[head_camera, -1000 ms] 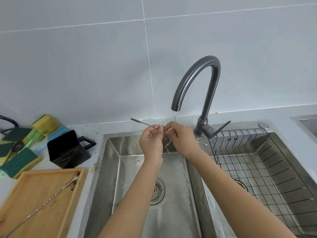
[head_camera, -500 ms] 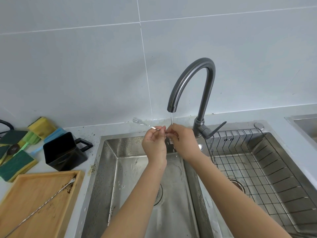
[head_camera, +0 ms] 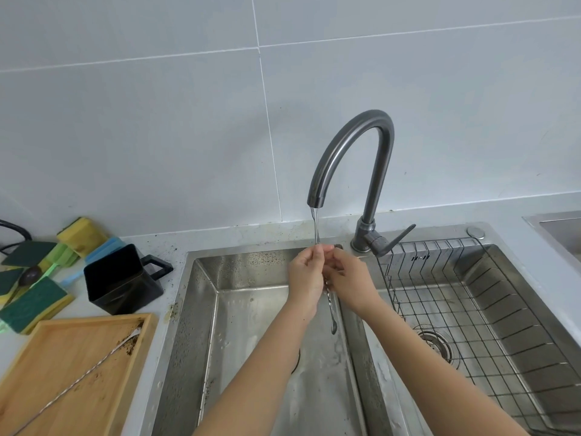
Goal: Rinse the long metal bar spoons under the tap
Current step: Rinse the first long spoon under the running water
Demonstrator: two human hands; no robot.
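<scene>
A long twisted metal bar spoon [head_camera: 330,305] hangs nearly upright over the left sink basin [head_camera: 251,309], bowl end down. My left hand [head_camera: 306,272] pinches its top end right under the thin water stream from the grey curved tap [head_camera: 355,152]. My right hand [head_camera: 349,278] grips the shaft just below, touching the left hand. A second bar spoon [head_camera: 78,382] lies diagonally on the wooden tray [head_camera: 63,341] at the lower left, with dark residue at its bowl end.
A black square cup with a handle [head_camera: 122,278] stands left of the sink. Green and yellow sponges [head_camera: 31,297] lie at the far left. A wire rack [head_camera: 471,309] fills the right basin. Another sink edge [head_camera: 559,228] shows at far right.
The spoon has swung from roughly horizontal, with its end pointing left, to hanging vertically under the stream. Both hands stay together at the tap.
</scene>
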